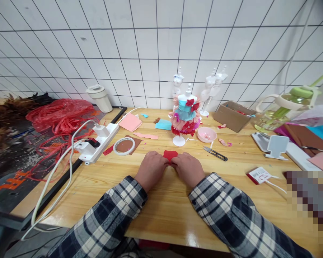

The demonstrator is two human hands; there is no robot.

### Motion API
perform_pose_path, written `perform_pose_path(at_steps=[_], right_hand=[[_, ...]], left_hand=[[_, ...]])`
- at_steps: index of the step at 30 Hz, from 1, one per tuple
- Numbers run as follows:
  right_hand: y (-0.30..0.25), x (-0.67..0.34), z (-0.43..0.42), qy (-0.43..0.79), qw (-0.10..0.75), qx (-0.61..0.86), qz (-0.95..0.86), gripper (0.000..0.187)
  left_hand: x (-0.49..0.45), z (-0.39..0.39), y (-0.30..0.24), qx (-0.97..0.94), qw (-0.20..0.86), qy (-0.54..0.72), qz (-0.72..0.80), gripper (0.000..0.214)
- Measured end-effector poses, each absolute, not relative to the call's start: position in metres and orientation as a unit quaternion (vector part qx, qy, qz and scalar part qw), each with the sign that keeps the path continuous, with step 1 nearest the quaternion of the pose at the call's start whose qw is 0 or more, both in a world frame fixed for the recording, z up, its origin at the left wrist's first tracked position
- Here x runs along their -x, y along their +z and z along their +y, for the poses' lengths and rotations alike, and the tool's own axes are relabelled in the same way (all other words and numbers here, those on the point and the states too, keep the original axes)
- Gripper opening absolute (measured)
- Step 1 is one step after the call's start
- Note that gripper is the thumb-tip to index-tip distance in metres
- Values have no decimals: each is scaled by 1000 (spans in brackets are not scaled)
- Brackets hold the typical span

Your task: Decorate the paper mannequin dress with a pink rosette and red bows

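Note:
Between my two hands, low over the wooden table, is a small piece of red paper. My left hand pinches its left lower edge, and my right hand pinches the right lower edge, fingertips almost meeting. Beyond them stands a small white dress form in a ruffled paper dress of blue, pink and red with a red bow. Thread snips lie to the right of my right hand. Left of my left hand, a roll of white tape rests on a brown paper square.
A power strip with cables lies at left, near red plastic bags. Behind are a white cup, pink paper, a pink bowl and a cardboard box. A bottle and phone stand are at right.

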State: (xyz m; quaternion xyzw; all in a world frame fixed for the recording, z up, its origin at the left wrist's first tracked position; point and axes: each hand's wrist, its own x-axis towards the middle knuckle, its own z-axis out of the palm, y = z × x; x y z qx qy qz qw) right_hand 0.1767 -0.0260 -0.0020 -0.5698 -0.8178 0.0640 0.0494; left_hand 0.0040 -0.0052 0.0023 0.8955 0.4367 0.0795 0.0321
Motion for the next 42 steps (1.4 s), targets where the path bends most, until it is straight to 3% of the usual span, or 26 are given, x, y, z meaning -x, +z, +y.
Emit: perform_pose_path(at_steps=[42], right_hand=[[0,-175,-25,92,14,589,-803,33]], left_hand=[[-7,-7,1,-893,26,87,440,26]])
